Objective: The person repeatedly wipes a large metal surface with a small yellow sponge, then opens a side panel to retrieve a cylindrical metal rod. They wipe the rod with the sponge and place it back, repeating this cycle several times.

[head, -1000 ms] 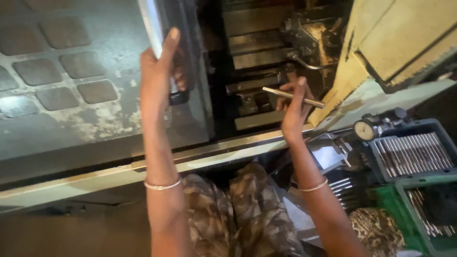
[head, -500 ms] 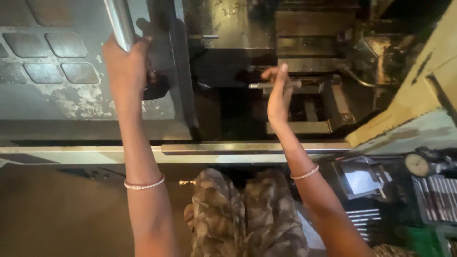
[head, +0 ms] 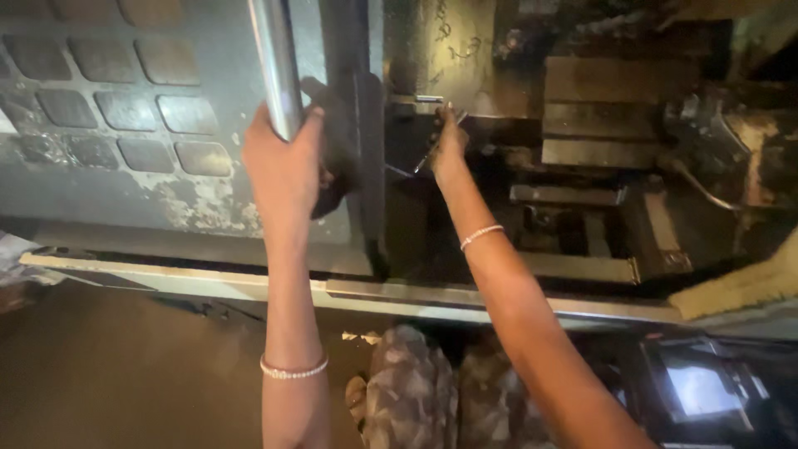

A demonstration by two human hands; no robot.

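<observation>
Head camera, looking down: I am gripping the polished steel bar handle (head: 274, 62) of the grey, pitted sliding machine door (head: 125, 116) with my left hand (head: 284, 166), fingers wrapped tight around the tube at about ten o'clock from frame centre. My right hand (head: 449, 145) is reaching into the dark machine bay (head: 615, 175) at roughly twelve o'clock, fingers pinching a thin, straight metal rod (head: 428, 154) that is angling down toward seven o'clock from my fingertips. I am wearing a pale beaded bracelet (head: 293, 370) on the left wrist and another on the right. Stepped steel blocks (head: 598, 116) are sitting at two o'clock, well apart from the rod.

The rod looks light and stiff, probably slick with oil, so I judge a firm pinch near its upper end, close to the fingers, is the safest hold. The door looks heavy; its round handle, taken in a full fist low on the bar, seems the best place to grip.
</observation>
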